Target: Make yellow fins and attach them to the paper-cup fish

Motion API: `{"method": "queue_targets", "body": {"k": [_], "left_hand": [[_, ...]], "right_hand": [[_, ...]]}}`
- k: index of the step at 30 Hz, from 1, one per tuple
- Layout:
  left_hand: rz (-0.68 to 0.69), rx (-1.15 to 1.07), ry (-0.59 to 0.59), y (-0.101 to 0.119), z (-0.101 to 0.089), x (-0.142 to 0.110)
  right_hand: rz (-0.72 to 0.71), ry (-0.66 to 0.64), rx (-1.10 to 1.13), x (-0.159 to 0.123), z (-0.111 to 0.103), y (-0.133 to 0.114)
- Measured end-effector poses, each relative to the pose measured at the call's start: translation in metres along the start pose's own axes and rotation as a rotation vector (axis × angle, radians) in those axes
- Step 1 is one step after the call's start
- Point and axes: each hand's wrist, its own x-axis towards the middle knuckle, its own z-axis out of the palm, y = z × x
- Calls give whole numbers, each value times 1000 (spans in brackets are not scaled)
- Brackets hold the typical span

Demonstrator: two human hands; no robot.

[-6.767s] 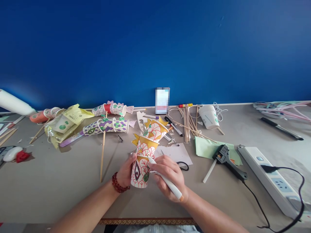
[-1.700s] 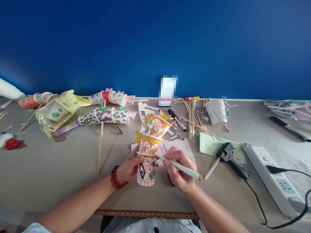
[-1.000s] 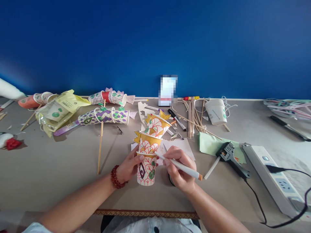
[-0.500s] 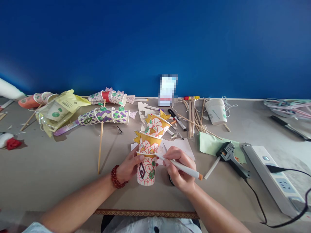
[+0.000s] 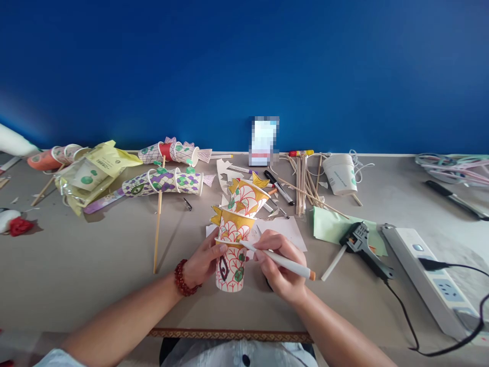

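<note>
A chain of paper cups point(image 5: 230, 270), drawn over with red scales, yellow bands and a dark eye, stands upright before me with its upper cup tilted right. Around its left side my left hand point(image 5: 206, 259) is closed, thumb near the rim of the lowest cup. My right hand point(image 5: 284, 265) pinches a white marker point(image 5: 286, 262) with an orange end. The marker's tip meets the cups near the lowest cup's rim. Yellow paper fins point(image 5: 216, 215) stick out from the cups' left side.
Finished-looking cup fish point(image 5: 164, 182) on sticks lie at the back left beside a yellow packet point(image 5: 103, 168). A phone point(image 5: 263, 142) leans on the blue wall. To the right are wooden sticks point(image 5: 301, 186), stacked cups point(image 5: 340, 176), a glue gun point(image 5: 362, 244) and a power strip point(image 5: 428, 280).
The marker and my right hand have shifted slightly left, its tip now further in along the cup rim. My left hand and the cups stay in place.
</note>
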Motion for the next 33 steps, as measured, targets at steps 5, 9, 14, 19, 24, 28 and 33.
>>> {"method": "queue_targets", "body": {"k": [5,9,14,19,24,28,33], "left_hand": [[1,-5,-18,1,2,0],[2,-15,-39,1,1,0],[0,-5,-37,1,0,0],[-3,-18,-57,0,0,1],[-12,-26,-27,-1,-2,1],[-17,-30,-51,-1,-1,1],[-7,-43,-59,0,-1,1]], "right_hand": [[25,-13,19,0,0,1],[41,-12,53,1,0,1],[50,-17,61,1,0,1],[43,35,35,0,-1,2],[11,6,14,1,-1,1],[2,31,10,1,0,2],[-8,24,-6,0,-1,2]]}}
